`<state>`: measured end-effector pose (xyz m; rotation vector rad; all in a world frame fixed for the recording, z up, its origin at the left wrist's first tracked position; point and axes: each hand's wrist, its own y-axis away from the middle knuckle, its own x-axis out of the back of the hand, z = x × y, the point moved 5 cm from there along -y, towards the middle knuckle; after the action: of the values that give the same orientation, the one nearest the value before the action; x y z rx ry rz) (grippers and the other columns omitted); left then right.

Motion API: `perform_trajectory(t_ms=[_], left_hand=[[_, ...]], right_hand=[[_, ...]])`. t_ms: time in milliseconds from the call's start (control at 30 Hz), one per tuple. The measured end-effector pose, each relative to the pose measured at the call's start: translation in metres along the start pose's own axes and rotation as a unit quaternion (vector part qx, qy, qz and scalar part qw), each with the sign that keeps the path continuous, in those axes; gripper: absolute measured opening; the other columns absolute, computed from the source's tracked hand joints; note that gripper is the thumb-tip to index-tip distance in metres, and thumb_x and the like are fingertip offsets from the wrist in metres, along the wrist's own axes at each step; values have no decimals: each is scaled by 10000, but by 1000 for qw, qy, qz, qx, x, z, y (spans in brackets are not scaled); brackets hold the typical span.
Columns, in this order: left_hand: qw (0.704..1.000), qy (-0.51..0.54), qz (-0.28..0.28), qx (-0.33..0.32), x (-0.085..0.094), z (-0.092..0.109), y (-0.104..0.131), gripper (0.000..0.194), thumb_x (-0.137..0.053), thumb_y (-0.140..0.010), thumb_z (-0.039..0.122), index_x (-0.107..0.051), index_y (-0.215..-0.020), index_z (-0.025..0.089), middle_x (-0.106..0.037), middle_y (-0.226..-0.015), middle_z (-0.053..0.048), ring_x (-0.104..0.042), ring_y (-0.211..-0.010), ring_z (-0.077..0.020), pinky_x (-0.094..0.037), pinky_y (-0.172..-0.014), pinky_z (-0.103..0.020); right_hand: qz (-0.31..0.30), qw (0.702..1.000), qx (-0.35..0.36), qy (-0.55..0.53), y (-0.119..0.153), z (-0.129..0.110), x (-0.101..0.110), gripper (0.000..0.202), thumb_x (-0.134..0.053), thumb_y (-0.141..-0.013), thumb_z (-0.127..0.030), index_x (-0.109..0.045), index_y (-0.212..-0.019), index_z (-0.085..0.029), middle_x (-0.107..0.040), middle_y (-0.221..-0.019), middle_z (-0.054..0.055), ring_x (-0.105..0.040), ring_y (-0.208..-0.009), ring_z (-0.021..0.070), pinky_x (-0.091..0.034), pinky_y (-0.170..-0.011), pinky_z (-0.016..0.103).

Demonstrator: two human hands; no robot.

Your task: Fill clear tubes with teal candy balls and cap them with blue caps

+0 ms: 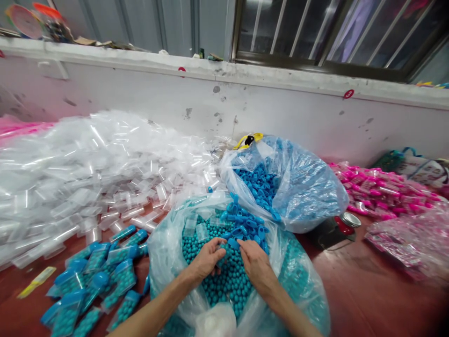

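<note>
The person's left hand (209,257) curled its fingers around a small clear plastic container (225,253), partly hidden by them, while the right hand (257,263) pinched a bright blue plastic cap (234,243) between its fingertips, just beside the container. Both hands worked above an open translucent plastic bag (162,255) full of round teal beads (233,286). Loose blue caps (247,225) lay on the beads beyond the right hand, and a few clear containers (202,231) lay on them beyond the left.

Behind stood a second, bluish plastic bag (314,189), open and holding more blue caps. To the left, blue-capped containers filled with beads (121,278) lay in a loose pile on the red surface (351,276), near a yellow strip-shaped object (37,282). A broad heap of clear containers (105,173) spread behind that pile, and bright pink pieces in clear wrapping (382,189) lay at the far right.
</note>
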<state>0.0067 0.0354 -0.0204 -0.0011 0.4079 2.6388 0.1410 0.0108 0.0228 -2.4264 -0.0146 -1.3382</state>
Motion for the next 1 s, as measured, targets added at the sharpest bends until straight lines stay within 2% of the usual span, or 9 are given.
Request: perform_trajectory(t_ms=[167, 333, 567, 633, 700, 767, 833, 933, 1000], left_hand=[[997, 78, -27, -14, -8, 5, 9, 590, -573, -675, 484, -398, -1132, 155, -537, -612, 44, -490, -376, -69, -355, -322, -166], [992, 128, 11, 1, -11, 6, 13, 700, -619, -631, 468, -363, -1189, 131, -527, -567, 57, -476, -374, -73, -356, -316, -170], [990, 105, 93, 10, -14, 7, 17, 494, -583, -644, 432, -467, -1027, 142, -466, -484, 87, -391, -295, -48, -226, -260, -147], [989, 104, 108, 17, -12, 7, 20, 476, -575, -647, 435, -469, -1011, 147, -464, -486, 87, -388, -294, -45, -225, -259, -144], [989, 112, 92, 14, -12, 11, 21, 482, -575, -649, 451, -460, -1010, 152, -470, -491, 84, -405, -307, -49, -242, -267, -142], [993, 110, 51, 3, -11, 18, 23, 492, -590, -647, 459, -453, -1015, 163, -481, -503, 81, -433, -325, -56, -274, -284, -142], [995, 100, 9, -5, -10, 25, 24, 491, -599, -654, 459, -448, -1022, 172, -497, -527, 75, -457, -337, -59, -298, -300, -144], [997, 80, -13, -8, -9, 29, 26, 461, -578, -680, 455, -441, -1026, 182, -516, -567, 65, -461, -332, -53, -294, -301, -144], [998, 57, 0, -5, -9, 26, 26, 435, -561, -695, 448, -440, -1025, 191, -518, -587, 63, -463, -331, -51, -289, -299, -145]], right_hand=[[-56, 985, -29, -161, -7, -15, 5, 277, -376, -859, -191, -653, -859, -181, -613, -722, 10, -563, -675, 131, -427, -649, 230], [-84, 989, 1, -123, -7, -20, 9, 303, -366, -868, -196, -631, -725, -164, -549, -619, -9, -512, -597, 114, -385, -581, 217], [-75, 990, 91, -74, 3, -26, -1, 289, -303, -898, -183, -591, -890, -158, -552, -742, 48, -501, -740, 157, -409, -677, 265], [-81, 988, 84, -98, 5, -25, -2, 296, -303, -897, -187, -597, -911, -155, -554, -759, 53, -503, -749, 160, -415, -691, 282], [-93, 981, 52, -162, 5, -20, 0, 275, -338, -887, -209, -605, -932, -168, -554, -758, 38, -509, -739, 149, -421, -701, 284], [-123, 956, -5, -267, 1, -13, 2, 231, -416, -850, -254, -608, -959, -187, -555, -776, 16, -515, -680, 124, -438, -660, 266], [-145, 908, -88, -383, -3, -3, 3, 247, -504, -782, -299, -602, -983, -194, -555, -809, 2, -507, -594, 98, -453, -587, 251], [-120, 836, -199, -497, -10, 9, 2, 374, -609, -670, -342, -589, -1006, -177, -557, -794, -3, -515, -545, 96, -474, -526, 263], [-95, 835, -214, -498, -13, 9, 2, 436, -623, -649, -364, -579, -1037, -171, -574, -761, 0, -544, -568, 122, -489, -537, 288]])
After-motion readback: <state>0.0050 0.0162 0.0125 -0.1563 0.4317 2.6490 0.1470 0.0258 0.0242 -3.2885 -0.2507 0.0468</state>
